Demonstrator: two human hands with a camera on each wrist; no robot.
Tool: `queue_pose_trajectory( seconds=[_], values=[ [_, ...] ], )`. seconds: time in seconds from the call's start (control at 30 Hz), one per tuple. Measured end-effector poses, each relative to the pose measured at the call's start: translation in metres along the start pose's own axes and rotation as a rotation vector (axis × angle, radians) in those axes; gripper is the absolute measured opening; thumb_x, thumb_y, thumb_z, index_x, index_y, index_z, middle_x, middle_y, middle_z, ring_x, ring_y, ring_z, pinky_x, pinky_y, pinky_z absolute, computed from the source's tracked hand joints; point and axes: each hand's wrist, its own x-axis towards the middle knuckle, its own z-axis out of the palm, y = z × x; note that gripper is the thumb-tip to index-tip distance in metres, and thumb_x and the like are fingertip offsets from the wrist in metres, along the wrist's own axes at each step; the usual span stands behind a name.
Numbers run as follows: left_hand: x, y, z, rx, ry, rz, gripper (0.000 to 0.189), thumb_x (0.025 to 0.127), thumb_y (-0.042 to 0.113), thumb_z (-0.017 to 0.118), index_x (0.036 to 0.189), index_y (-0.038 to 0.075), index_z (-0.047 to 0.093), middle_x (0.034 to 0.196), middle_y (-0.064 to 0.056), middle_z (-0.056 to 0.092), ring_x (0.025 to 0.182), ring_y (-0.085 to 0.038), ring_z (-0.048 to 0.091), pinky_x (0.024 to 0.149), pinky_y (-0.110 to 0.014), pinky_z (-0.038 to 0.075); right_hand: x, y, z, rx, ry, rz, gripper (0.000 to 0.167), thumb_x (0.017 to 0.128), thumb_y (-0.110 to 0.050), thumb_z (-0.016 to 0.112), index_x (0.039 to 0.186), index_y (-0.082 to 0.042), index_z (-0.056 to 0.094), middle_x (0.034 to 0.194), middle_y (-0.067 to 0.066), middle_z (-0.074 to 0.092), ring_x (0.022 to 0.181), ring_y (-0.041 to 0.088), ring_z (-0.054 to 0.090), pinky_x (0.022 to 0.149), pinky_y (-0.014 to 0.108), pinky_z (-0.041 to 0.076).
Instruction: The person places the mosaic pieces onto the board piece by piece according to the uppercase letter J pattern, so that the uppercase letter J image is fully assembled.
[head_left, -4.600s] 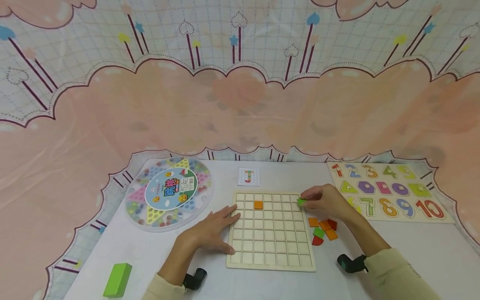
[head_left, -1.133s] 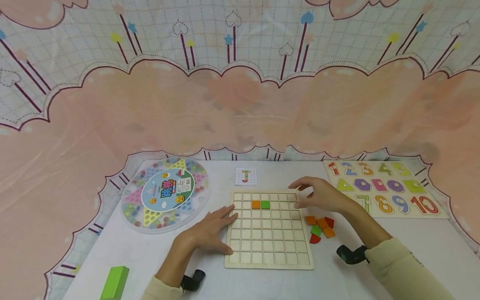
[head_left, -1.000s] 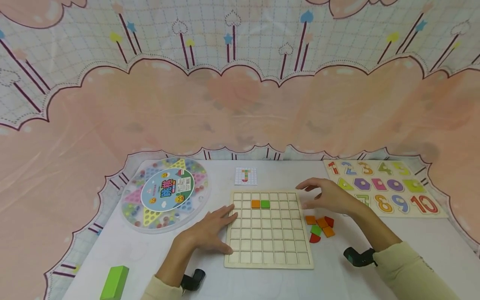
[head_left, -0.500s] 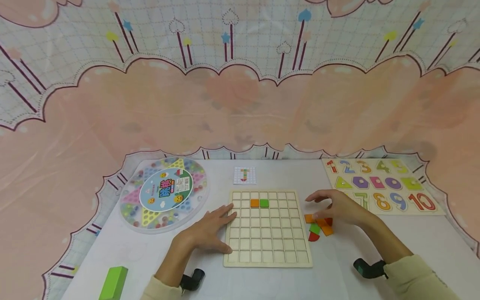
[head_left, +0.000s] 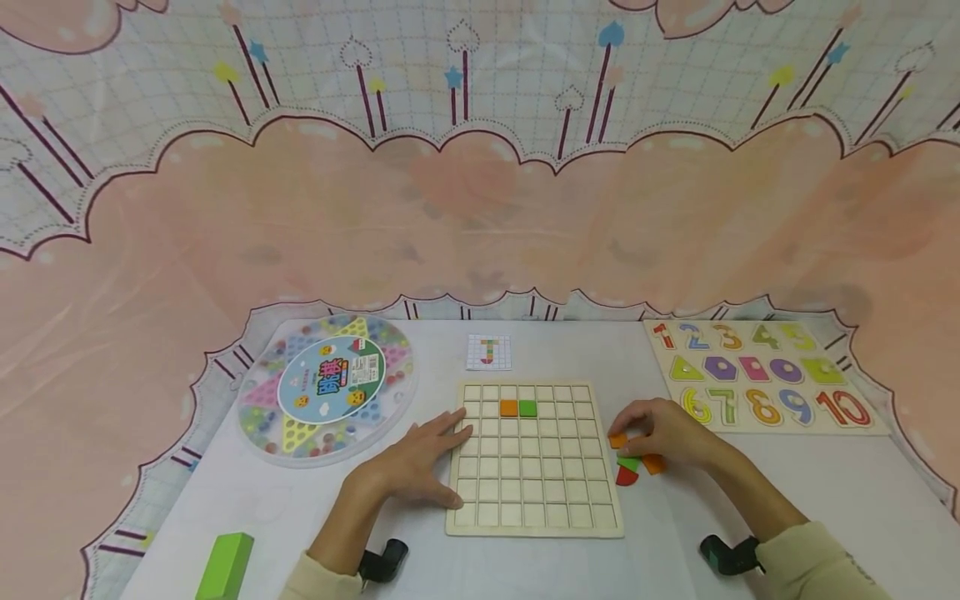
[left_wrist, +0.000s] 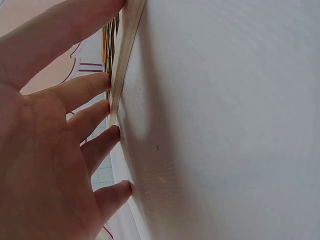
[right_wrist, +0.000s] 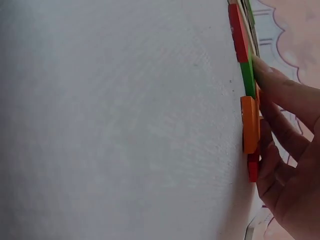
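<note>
In the head view a wooden grid board (head_left: 534, 479) lies at the centre, with an orange square tile (head_left: 509, 408) and a green square tile (head_left: 528, 408) side by side in its second row. My left hand (head_left: 412, 462) rests along the board's left edge, fingers spread; the left wrist view shows fingertips (left_wrist: 102, 107) at that edge. Right of the board, my right hand (head_left: 663, 433) pinches another orange tile (head_left: 617, 440) between thumb and forefinger. Below it lie a green tile (head_left: 628, 462), a red rounded tile (head_left: 626, 476) and another orange tile (right_wrist: 250, 125), partly hidden by the hand.
A pattern card (head_left: 488, 352) lies behind the board. To the left are a round marble game board (head_left: 258, 429) and a green block (head_left: 225, 567). A wooden number puzzle (head_left: 750, 400) lies at the back right, close to my right forearm.
The green tile once in my right hand now sits beside the orange one on the board. My right hand has moved back right and down to the loose tiles. The left hand stays put.
</note>
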Motion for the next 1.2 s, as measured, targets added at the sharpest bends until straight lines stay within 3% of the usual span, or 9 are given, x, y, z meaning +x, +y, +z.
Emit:
queue_pose_trajectory(
  seconds=[0.13, 0.23, 0.33, 0.43, 0.53, 0.7, 0.97, 1.2],
  values=[
    [0.0, 0.001, -0.001, 0.002, 0.001, 0.002, 0.098, 0.071, 0.028, 0.091, 0.154, 0.004, 0.043, 0.172, -0.012, 0.022, 0.16, -0.038, 0.017, 0.127, -0.068, 0.01, 0.0, -0.001, 0.0, 0.01, -0.009, 0.006, 0.015, 0.083, -0.019, 0.084, 0.097, -0.019, 0.08, 0.107, -0.002, 0.077, 0.111, 0.022, 0.062, 0.108, 0.058, 0.044],
    [0.0, 0.001, -0.001, 0.002, 0.002, 0.007, 0.098, 0.072, 0.029, 0.091, 0.154, 0.003, 0.043, 0.172, -0.013, 0.023, 0.16, -0.038, 0.018, 0.127, -0.069, 0.011, 0.001, -0.002, -0.001, -0.004, -0.009, 0.005, 0.014, 0.082, -0.019, 0.085, 0.095, -0.02, 0.08, 0.106, -0.003, 0.076, 0.111, 0.021, 0.062, 0.109, 0.058, 0.044],
    [0.0, 0.001, -0.002, 0.001, 0.004, 0.012, 0.098, 0.072, 0.029, 0.09, 0.154, 0.003, 0.043, 0.172, -0.013, 0.022, 0.16, -0.038, 0.017, 0.127, -0.069, 0.01, 0.002, -0.003, -0.003, -0.034, 0.001, -0.021, 0.012, 0.081, -0.02, 0.085, 0.092, -0.021, 0.081, 0.103, -0.005, 0.076, 0.107, 0.018, 0.063, 0.106, 0.044, 0.05],
    [0.0, 0.002, -0.001, -0.001, 0.009, 0.024, 0.098, 0.072, 0.029, 0.09, 0.154, 0.002, 0.043, 0.171, -0.014, 0.022, 0.16, -0.04, 0.017, 0.126, -0.071, 0.01, 0.003, -0.003, -0.004, -0.038, 0.008, -0.062, 0.011, 0.081, -0.019, 0.085, 0.09, -0.019, 0.081, 0.1, -0.003, 0.075, 0.1, 0.014, 0.064, 0.092, 0.024, 0.055],
    [-0.001, 0.002, -0.001, -0.005, 0.011, 0.029, 0.099, 0.071, 0.029, 0.09, 0.154, 0.002, 0.043, 0.171, -0.015, 0.023, 0.16, -0.04, 0.018, 0.126, -0.071, 0.01, 0.004, -0.003, -0.004, -0.003, 0.002, -0.079, 0.011, 0.081, -0.017, 0.085, 0.091, -0.015, 0.081, 0.1, 0.002, 0.074, 0.093, 0.012, 0.065, 0.078, 0.016, 0.057],
    [-0.001, 0.0, 0.0, 0.0, 0.005, 0.024, 0.098, 0.072, 0.029, 0.09, 0.154, 0.003, 0.043, 0.171, -0.015, 0.023, 0.159, -0.041, 0.018, 0.126, -0.07, 0.011, 0.003, -0.003, -0.004, 0.021, -0.007, -0.057, 0.009, 0.082, -0.017, 0.084, 0.091, -0.014, 0.082, 0.1, 0.003, 0.073, 0.086, 0.011, 0.065, 0.074, 0.017, 0.058],
    [-0.002, 0.0, -0.001, 0.006, 0.004, 0.008, 0.098, 0.072, 0.029, 0.09, 0.154, 0.003, 0.043, 0.172, -0.014, 0.022, 0.16, -0.039, 0.017, 0.127, -0.069, 0.01, 0.003, 0.001, -0.01, 0.025, 0.023, -0.022, 0.011, 0.084, -0.023, 0.083, 0.093, -0.017, 0.082, 0.105, 0.002, 0.076, 0.097, 0.017, 0.066, 0.077, 0.017, 0.057],
    [-0.002, 0.002, -0.001, 0.003, -0.001, 0.016, 0.099, 0.072, 0.029, 0.09, 0.154, 0.002, 0.042, 0.171, -0.014, 0.022, 0.16, -0.039, 0.017, 0.127, -0.069, 0.01, 0.007, -0.002, -0.014, 0.039, 0.063, -0.012, 0.017, 0.086, -0.021, 0.08, 0.101, -0.013, 0.081, 0.108, 0.005, 0.077, 0.097, 0.018, 0.066, 0.079, 0.015, 0.056]
  ],
)
